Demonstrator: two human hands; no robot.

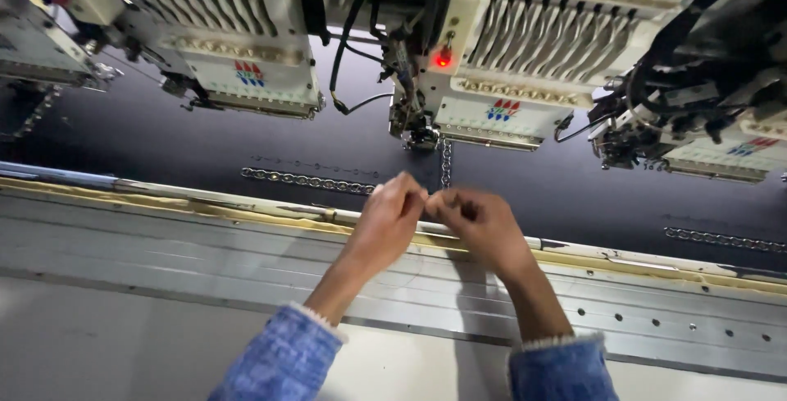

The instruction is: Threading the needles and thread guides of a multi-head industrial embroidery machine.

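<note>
Left hand (392, 214) and right hand (475, 219), fingertips pinched together over dark fabric (205, 143) stretched below embroidery heads (500, 48); whether anything is gripped cannot be told. Grey metal rail (164, 245) in foreground.

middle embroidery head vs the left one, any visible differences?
The middle embroidery head shows a lit red lamp; the left embroidery head shows none. The middle one stands over a vertical stitched chain strip, just beyond the left hand and right hand; the left head has no hands near it. Both are pale, with a row of thread levers and a small coloured emblem, over dark fabric.
</note>
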